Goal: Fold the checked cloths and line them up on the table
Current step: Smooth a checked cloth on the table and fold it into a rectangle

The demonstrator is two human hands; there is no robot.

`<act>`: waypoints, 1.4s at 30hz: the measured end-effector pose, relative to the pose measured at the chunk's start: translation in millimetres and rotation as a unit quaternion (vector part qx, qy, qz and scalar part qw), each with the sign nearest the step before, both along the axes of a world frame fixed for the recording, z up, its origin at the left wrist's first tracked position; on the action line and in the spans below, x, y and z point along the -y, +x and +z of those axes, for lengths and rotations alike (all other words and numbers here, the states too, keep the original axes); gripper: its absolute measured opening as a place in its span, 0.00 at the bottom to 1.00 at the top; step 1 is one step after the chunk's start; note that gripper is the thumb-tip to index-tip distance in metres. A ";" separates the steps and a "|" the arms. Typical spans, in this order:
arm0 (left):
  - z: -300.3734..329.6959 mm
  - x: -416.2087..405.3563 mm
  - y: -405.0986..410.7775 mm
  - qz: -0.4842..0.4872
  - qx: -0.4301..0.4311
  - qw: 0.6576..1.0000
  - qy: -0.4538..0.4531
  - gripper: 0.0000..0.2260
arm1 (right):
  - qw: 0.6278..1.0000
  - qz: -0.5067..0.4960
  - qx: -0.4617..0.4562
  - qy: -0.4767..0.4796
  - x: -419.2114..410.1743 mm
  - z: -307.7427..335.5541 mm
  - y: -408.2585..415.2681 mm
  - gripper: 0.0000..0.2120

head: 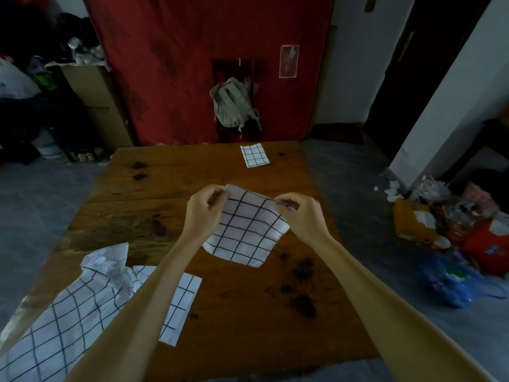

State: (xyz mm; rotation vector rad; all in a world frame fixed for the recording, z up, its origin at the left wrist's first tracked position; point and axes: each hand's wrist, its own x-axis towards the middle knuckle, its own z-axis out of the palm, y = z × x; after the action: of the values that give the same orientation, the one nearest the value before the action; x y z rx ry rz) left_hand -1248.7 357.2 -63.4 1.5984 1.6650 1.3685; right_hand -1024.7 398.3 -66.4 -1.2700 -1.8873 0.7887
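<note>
Nearest, at the table's near-left corner, an unfolded heap of white cloths with thin black checks (68,307) lies partly under the left forearm; a careless sweep of that arm could drag it off the brown wooden table (234,312). At mid-table, the left hand (202,213) and right hand (301,216) each pinch an upper corner of a white black-checked cloth square (245,230), raised so its lower edge hangs close to, perhaps touching, the wood. Uneven corners would give a skewed fold; a slack pinch would drop it. Farthest, one small folded checked cloth (254,156) sits near the far edge, setting the row's line; misjudged spacing would break it.
</note>
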 end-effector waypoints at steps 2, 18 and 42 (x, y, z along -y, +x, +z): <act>-3.6 -0.2 -1.5 0.001 0.002 1.000 -0.003 0.05 | 1.000 0.000 -0.014 -0.003 0.5 -0.8 0.6 0.08; 2.6 2.8 -2.2 0.015 -0.020 1.000 -0.003 0.05 | 0.991 -0.045 -0.120 -0.028 -8.4 5.3 5.3 0.14; 12.1 3.8 -1.9 0.032 0.022 0.999 -0.014 0.06 | 0.994 -0.025 -0.098 -0.045 -10.8 8.6 4.0 0.09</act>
State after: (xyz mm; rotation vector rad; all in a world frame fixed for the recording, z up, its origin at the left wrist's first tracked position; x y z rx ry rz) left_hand -1250.6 353.4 -51.3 1.4994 1.7156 1.3958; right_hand -1020.7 409.2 -57.8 -1.2413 -1.6730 0.9448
